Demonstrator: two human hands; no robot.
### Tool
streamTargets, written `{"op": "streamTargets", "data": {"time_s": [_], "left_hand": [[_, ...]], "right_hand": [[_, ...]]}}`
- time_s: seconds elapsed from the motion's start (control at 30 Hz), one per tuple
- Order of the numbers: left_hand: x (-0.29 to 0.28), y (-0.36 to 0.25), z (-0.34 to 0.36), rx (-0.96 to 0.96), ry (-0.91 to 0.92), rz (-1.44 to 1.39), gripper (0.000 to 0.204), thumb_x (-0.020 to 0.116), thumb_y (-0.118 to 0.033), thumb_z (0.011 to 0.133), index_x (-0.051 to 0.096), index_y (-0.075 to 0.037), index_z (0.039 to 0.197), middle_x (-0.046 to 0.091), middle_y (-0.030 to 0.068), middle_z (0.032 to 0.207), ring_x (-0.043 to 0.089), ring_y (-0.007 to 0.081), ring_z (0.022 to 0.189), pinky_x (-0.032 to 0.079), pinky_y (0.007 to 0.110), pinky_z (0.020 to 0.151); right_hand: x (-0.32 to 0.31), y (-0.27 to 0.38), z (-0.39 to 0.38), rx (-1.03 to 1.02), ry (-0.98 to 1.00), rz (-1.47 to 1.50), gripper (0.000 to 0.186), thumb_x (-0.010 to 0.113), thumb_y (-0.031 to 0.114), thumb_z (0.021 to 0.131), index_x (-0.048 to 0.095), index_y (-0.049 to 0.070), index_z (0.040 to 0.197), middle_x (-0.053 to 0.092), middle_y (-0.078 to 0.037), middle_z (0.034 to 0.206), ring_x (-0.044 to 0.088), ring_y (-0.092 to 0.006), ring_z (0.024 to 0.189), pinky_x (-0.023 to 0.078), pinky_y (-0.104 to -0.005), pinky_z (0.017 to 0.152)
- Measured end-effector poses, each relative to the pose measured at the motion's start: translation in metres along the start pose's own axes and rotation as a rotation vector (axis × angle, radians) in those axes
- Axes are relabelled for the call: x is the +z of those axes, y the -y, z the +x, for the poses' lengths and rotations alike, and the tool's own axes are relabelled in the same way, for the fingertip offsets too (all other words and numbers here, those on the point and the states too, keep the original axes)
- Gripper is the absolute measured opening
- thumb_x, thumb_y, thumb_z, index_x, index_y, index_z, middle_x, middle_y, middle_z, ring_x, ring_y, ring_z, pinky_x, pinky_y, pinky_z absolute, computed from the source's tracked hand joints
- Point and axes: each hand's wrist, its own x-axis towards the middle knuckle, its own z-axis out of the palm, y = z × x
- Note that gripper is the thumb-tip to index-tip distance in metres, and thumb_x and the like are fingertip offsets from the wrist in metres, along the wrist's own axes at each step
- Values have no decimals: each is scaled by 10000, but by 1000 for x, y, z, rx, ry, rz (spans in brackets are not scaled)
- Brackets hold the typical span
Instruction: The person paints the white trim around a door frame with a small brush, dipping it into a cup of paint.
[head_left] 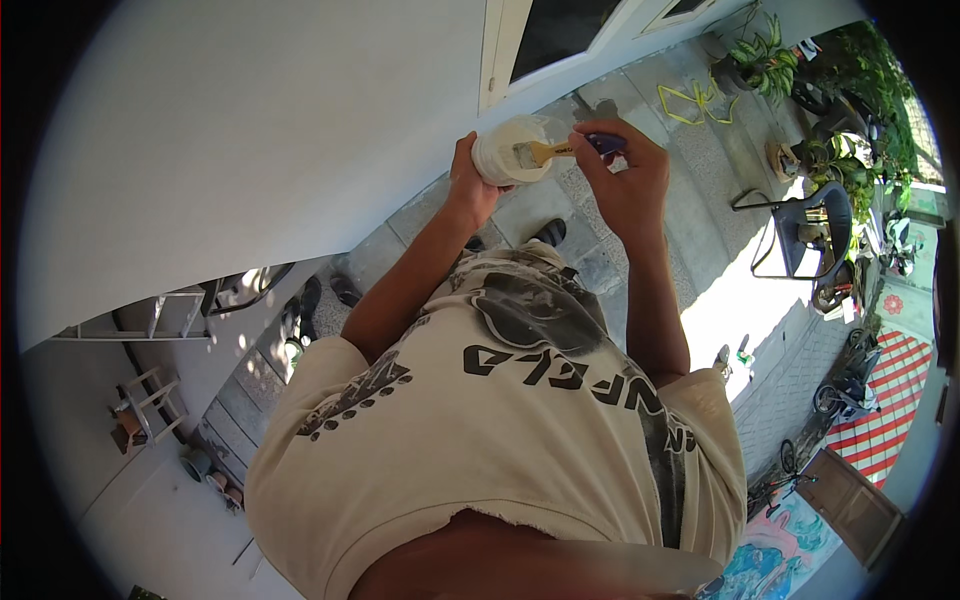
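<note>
Your left hand point(468, 185) is wrapped around the side of the white tub point(512, 150), fingers closed on it, holding it up in front of the white wall point(250, 130) with its open mouth tipped toward you. That tilt is the first risk: whatever paint sits inside lies close to the lower rim, and a little more lean would likely send it over the edge onto your shirt point(500, 420) or the paved floor point(640, 110) far below the tub.

Just right of the tub's middle, the brush point(545, 152) lies across the mouth, bristles inside and pale with paint, wooden handle pointing right. If you lift it out loaded, I'd expect drips to fall past the rim; wiping against the rim would also push on a tub held by one hand only.

Right of the tub, your right hand point(625, 180) is closed around the handle's dark end, pinching it near the tip. So far from the bristles the grip gives little control, and a paint-slick handle could twist or slip.

You seem to stand high above the floor, with both hands busy and none free to steady you. Further right and below the tub sit plants point(765, 60) and a dark chair point(810, 235), where a dropped tub might land.
</note>
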Motion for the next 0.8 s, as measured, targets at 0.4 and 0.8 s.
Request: {"op": "streamTargets", "data": {"time_s": [0.4, 0.8], "left_hand": [[-21, 16, 19, 8, -2, -6, 542, 290, -538, 982, 623, -151, 1162, 674, 49, 1110, 595, 199, 967, 419, 384, 770], [1, 49, 60, -99, 64, 25, 540, 324, -562, 983, 627, -165, 1188, 664, 38, 1177, 609, 206, 1074, 430, 425, 885]], "right_hand": [[-29, 10, -9, 25, 127, -114, 174, 786, 99, 792, 716, 8, 923, 706, -90, 780, 657, -136, 664, 501, -283, 620], [-79, -12, 4, 74, 422, -284, 177, 649, 61, 883, 696, -28, 1028, 560, -128, 839, 578, -294, 716, 456, -395, 661]]}}
